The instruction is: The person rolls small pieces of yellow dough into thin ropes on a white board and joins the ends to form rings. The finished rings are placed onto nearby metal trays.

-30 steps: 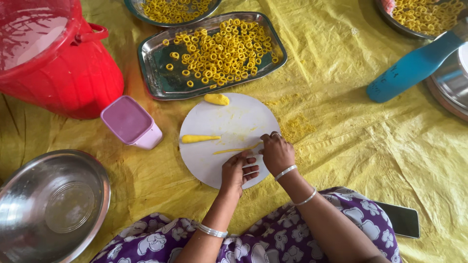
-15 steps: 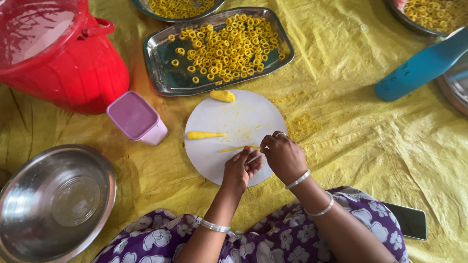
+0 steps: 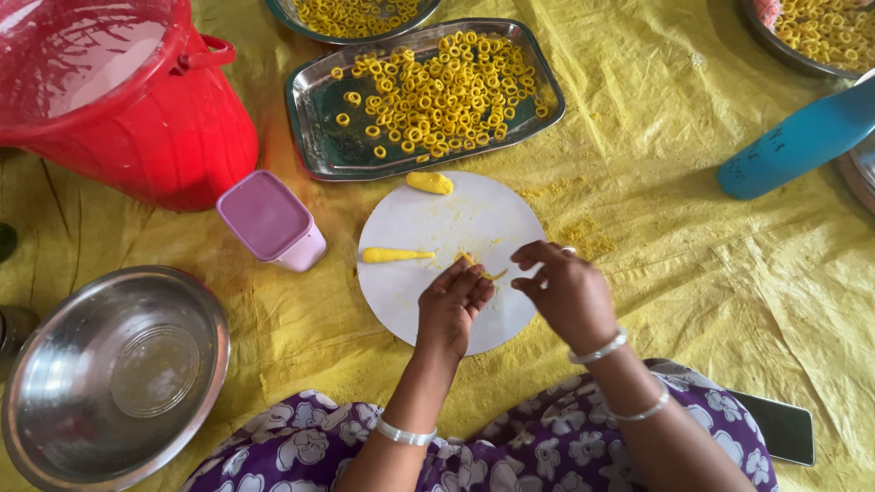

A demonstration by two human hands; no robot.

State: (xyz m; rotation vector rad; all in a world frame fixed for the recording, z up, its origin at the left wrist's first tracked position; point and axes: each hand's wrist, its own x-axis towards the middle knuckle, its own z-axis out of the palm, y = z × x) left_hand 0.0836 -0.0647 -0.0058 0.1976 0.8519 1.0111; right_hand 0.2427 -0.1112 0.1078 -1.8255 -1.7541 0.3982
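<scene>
Nearest the camera, the person's lap in purple flowered cloth (image 3: 510, 456) sat at the edge of the crinkled yellow plastic sheet (image 3: 711, 292), with a dark flat phone (image 3: 775, 426) lying just beside the right knee, where a shifting leg could have knocked it. The left hand (image 3: 453, 305) lay palm down with fingers pressed together on the round white board (image 3: 451, 260), its fingertips on a thin yellow strand of dough (image 3: 480, 267); the right hand (image 3: 567, 290) hovered just beside it, thumb and forefinger drawn into a pinch, though whether they gripped the strand's end could not be told. So thin a strand looked likely to tear if pulled or pressed unevenly. Further along the board lay a tapered yellow dough roll (image 3: 397, 256), and at its far rim a short yellow dough lump (image 3: 429, 183) sat close enough to the edge to slip off onto the sheet. To the left stood an empty steel bowl (image 3: 114, 374) and a small pink lidded box (image 3: 271, 221), near enough for an elbow to tip. Beyond, the rectangular steel tray of yellow dough rings (image 3: 424, 96) was crowded, and soft rings might have stuck together. A red plastic bucket (image 3: 128, 96) and a blue bottle lying on its side (image 3: 797, 141) flanked it.
</scene>
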